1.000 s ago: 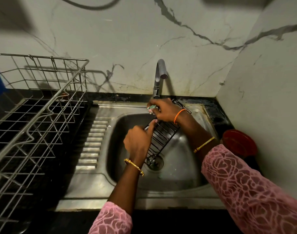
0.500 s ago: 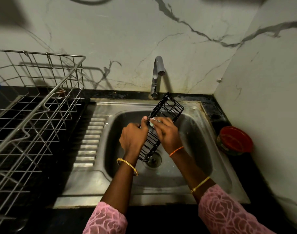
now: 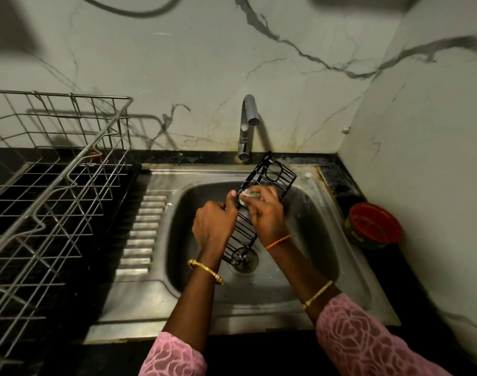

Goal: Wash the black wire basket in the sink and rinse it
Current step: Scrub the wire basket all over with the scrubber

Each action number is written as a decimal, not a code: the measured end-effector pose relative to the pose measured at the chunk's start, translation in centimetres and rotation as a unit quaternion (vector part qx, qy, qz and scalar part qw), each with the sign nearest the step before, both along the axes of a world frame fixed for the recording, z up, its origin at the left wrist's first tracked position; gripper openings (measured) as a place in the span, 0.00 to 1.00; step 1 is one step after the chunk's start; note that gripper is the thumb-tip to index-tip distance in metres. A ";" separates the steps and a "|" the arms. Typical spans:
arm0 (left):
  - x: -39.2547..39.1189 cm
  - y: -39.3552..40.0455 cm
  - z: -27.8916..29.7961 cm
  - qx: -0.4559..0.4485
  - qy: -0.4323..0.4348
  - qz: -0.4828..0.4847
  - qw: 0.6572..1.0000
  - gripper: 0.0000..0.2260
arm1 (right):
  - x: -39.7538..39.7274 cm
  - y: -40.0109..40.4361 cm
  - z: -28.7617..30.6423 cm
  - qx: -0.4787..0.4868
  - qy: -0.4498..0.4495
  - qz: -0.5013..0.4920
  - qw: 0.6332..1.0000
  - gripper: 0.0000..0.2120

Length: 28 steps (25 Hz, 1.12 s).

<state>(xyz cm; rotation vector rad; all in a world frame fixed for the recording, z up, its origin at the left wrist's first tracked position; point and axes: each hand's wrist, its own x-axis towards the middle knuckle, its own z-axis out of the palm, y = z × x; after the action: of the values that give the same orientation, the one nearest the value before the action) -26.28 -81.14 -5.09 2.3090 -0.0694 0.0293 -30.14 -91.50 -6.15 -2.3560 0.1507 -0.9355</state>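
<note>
2 hands work together: our left hand (image 3: pixel 214 226) grips the black rectangular wire basket (image 3: pixel 269 177) over the steel sink (image 3: pixel 326 213); beside it, our right hand (image 3: pixel 267 215) pinches a pale scrub pad (image 3: pixel 246 196) against the wires.

The corner is being closed in by pale marble walls (image 3: pixel 299 85) veined in grey. A black counter (image 3: pixel 337 169) is being lit dimly from above, and shadows are being thrown on the far wall. A steel dish rack (image 3: pixel 50 185) is being kept at left, a red-lidded tin (image 3: pixel 374 226) at right.
</note>
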 end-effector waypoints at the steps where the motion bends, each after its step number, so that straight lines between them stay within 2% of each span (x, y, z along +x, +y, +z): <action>1: -0.1 0.0 0.1 -0.006 -0.001 0.003 1.000 0.30 | -0.3 0.0 -0.2 0.003 0.000 0.008 1.000 0.10; 4: -0.2 0.3 0.5 0.005 -0.012 0.001 1.000 0.30 | -2.8 -1.5 -2.2 -0.025 -0.007 -0.006 1.000 0.10; 8: -0.2 0.3 0.5 0.028 -0.016 -0.009 0.999 0.30 | -5.3 -1.9 -2.7 0.028 -0.022 -0.015 0.999 0.08; 11: -0.4 0.1 0.2 0.030 -0.013 -0.010 0.999 0.30 | -3.0 -1.5 -0.6 0.027 -0.041 -0.043 0.998 0.08; 14: -0.5 0.0 0.6 0.039 -0.025 -0.009 0.999 0.30 | -0.2 -1.9 1.4 0.088 -0.015 -0.059 0.994 0.11; 15: -0.5 0.1 0.7 0.036 -0.025 -0.005 0.999 0.30 | 0.3 -2.0 1.7 0.084 0.000 -0.056 0.995 0.12; 19: -0.2 0.4 0.6 0.027 -0.016 0.012 0.999 0.30 | -0.5 -1.8 0.7 -0.041 -0.012 -0.053 0.998 0.08; 24: -0.2 0.6 0.5 0.015 -0.002 0.006 1.000 0.30 | -3.0 -2.8 -1.8 -0.042 0.003 -0.066 0.997 0.09; 28: -0.4 0.3 0.6 0.011 0.005 0.002 1.000 0.29 | -2.3 -2.7 -1.2 -0.062 -0.009 -0.060 0.996 0.11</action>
<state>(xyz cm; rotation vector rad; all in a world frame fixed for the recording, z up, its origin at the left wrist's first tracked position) -26.73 -80.82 -4.45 2.3316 -0.0604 0.0191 -32.44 -94.17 -7.35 -2.4735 0.2366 -1.0508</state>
